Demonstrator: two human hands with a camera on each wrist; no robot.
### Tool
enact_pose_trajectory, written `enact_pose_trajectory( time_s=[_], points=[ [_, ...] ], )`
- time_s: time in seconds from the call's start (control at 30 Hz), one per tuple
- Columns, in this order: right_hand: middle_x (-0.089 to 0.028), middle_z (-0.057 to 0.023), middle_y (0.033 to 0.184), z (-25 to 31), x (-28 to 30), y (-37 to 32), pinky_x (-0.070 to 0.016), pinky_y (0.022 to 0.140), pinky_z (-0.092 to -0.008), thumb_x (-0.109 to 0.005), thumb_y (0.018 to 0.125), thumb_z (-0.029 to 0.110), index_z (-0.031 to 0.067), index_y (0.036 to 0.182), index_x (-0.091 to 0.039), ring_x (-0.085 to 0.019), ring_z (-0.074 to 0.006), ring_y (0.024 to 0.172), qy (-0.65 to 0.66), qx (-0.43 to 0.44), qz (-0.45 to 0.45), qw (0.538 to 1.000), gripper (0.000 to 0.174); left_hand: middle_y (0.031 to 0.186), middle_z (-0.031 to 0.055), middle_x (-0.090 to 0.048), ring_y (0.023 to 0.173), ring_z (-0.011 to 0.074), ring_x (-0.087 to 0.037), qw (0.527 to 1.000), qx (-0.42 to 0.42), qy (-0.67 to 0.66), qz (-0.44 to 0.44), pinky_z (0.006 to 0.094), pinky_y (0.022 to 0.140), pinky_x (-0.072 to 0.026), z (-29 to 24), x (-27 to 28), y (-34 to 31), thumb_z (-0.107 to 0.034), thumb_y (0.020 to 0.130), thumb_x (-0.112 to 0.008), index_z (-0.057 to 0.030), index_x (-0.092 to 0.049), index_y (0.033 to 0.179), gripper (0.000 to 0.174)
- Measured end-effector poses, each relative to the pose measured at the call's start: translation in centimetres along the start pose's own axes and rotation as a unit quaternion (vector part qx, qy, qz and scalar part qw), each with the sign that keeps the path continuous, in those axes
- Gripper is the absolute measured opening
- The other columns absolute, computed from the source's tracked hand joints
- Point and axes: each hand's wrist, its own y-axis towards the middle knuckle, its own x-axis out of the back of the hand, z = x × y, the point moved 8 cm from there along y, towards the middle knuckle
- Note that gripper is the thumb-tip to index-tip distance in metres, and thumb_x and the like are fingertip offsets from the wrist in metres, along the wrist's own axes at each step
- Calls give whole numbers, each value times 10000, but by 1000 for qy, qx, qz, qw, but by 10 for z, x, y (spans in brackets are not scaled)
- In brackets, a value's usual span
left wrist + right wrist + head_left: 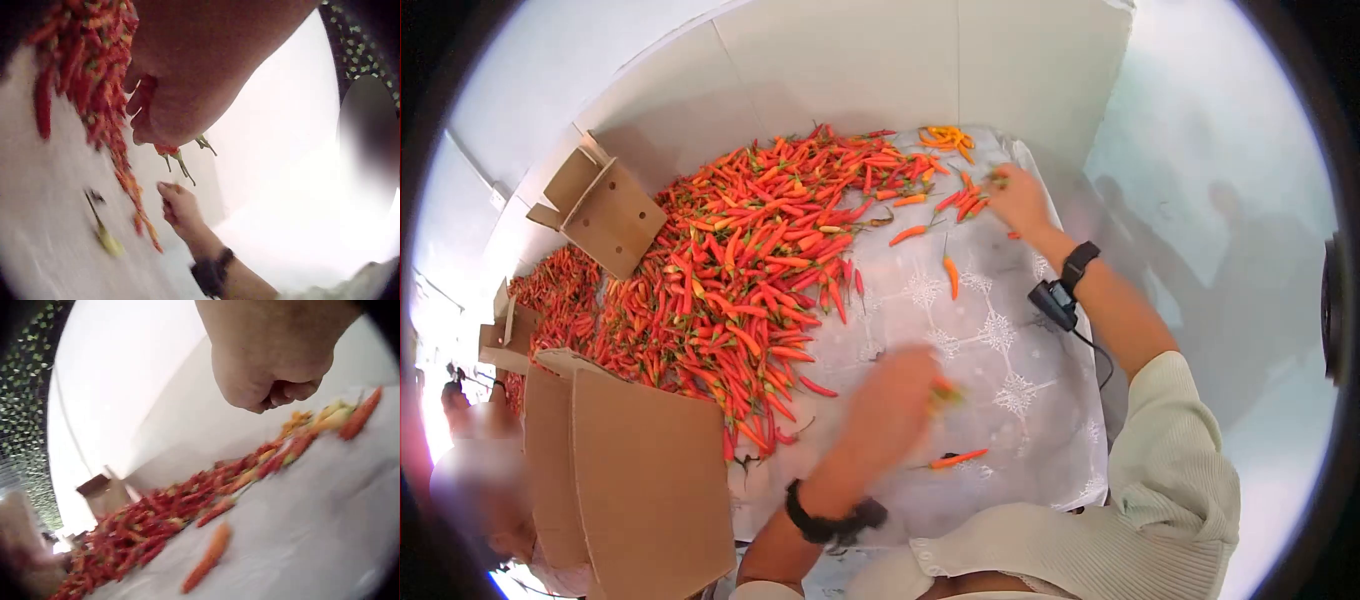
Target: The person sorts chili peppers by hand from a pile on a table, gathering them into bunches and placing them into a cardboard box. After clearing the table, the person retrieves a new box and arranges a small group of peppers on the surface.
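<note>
My left hand (880, 425), blurred over the near part of the cloth, grips a few red chili peppers (166, 150). Their green stems stick out past the curled fingers in the left wrist view. At the far right of the table, my right hand (1020, 200) has its fingers curled, with green stem ends (997, 180) at the fingertips; most of what it holds is hidden. Beside those fingers lies a small group of red chilies (970, 200). An orange chili (951, 277) and another orange chili (958, 459) lie apart on the cloth.
A large heap of red chilies (740, 270) covers the table's left and back. Yellow-orange chilies (948, 138) lie at the back edge. Cardboard boxes (645, 480) stand at left, one (613, 215) behind the heap. A pale panel (850, 70) walls the back. Another person (485, 480) is at far left.
</note>
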Motion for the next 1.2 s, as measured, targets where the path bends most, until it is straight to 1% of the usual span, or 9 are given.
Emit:
enact_pose_trajectory(
  time_s=[0.07,0.17,0.27,0.37,0.57,0.87,1.0,1.1,1.2],
  points=[
    [-642,-145,936,-37,4,5,-530,612,-387,-616,824,254,65,993,-647,-649,-270,819,50,-92,45,993,255,886,115,-561,853,332,-534,980,-47,-83,174,421,726,-439,-55,-44,-7,-55,691,-640,-58,-546,855,188],
    [-660,-150,889,-46,-4,1,-513,662,-398,-570,856,330,83,1014,-653,-647,-286,841,21,-112,124,986,304,850,98,-545,815,310,-524,977,-94,-82,173,407,708,-432,-69,-72,-26,-101,702,-655,-67,-536,824,174],
    [-653,-122,837,-17,-14,-8,-554,550,-396,-554,866,331,102,1015,-652,-651,-252,845,41,-144,187,971,289,854,91,-550,818,298,-531,985,-86,-49,143,402,711,-428,-60,-68,-29,-106,704,-655,-76,-535,808,162],
    [-668,-158,915,3,-54,15,-485,750,-433,-510,876,444,120,1074,-652,-630,-328,886,-61,-3,137,989,405,829,87,-555,811,293,-534,990,-85,-2,115,406,700,-422,-44,-62,-30,-113,698,-656,-79,-534,794,159],
    [-663,-178,921,83,-115,2,-488,763,-455,-519,865,414,64,923,-653,-625,-353,885,-8,92,46,995,379,779,97,-524,757,276,-531,986,-14,158,56,412,689,-416,28,-6,-15,-103,731,-555,-69,-530,805,85],
    [-641,-230,870,188,-174,-35,-473,762,-478,-526,830,354,-6,895,-647,-620,-389,844,86,114,268,953,386,807,123,-587,798,353,-564,970,156,145,-120,464,700,-436,70,67,-12,-106,683,-644,-74,-598,882,207],
    [-657,-187,919,186,-131,-36,-486,760,-437,-572,823,373,65,930,-672,-631,-363,844,122,280,238,922,340,820,140,-591,834,349,-584,978,140,3,154,453,695,-447,17,10,-42,-147,712,-650,-78,-568,863,185],
    [-659,-163,892,118,-86,-7,-494,723,-402,-586,828,331,97,983,-663,-639,-312,832,97,219,201,950,292,805,152,-589,820,364,-585,915,235,-176,275,454,673,-445,-13,-12,-61,-178,767,-639,-70,-549,868,173],
    [-642,-192,939,9,-39,24,-478,729,-447,-559,843,308,57,954,-634,-610,-380,869,-51,139,114,982,285,792,164,-586,790,382,-584,921,183,-194,284,460,658,-445,-21,-33,-71,-204,810,-626,-64,-535,881,181]
  ],
)
